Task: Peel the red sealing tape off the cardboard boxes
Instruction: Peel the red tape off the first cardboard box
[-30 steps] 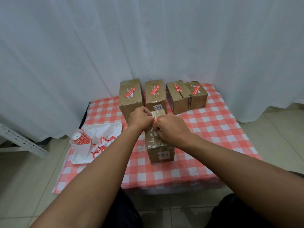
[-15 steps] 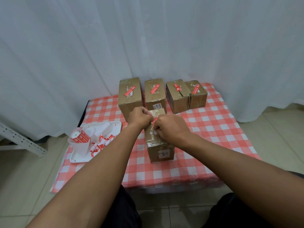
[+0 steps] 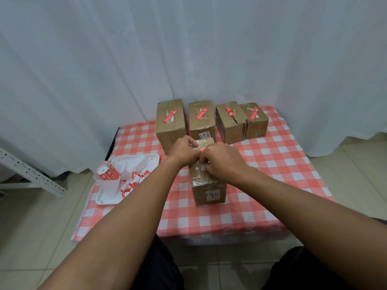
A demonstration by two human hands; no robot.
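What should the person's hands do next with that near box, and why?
Probably pull the red tape up and away with the right hand while the left hand steadies the near box. Both hands meet on its top, red showing between the fingers, so the strip seems only partly lifted.

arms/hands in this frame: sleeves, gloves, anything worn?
Both forearms are bare to the frame edge, with no sleeves in view. The left hand and right hand have no gloves; no watch, ring or band shows. Dark trousers cover the knees below.
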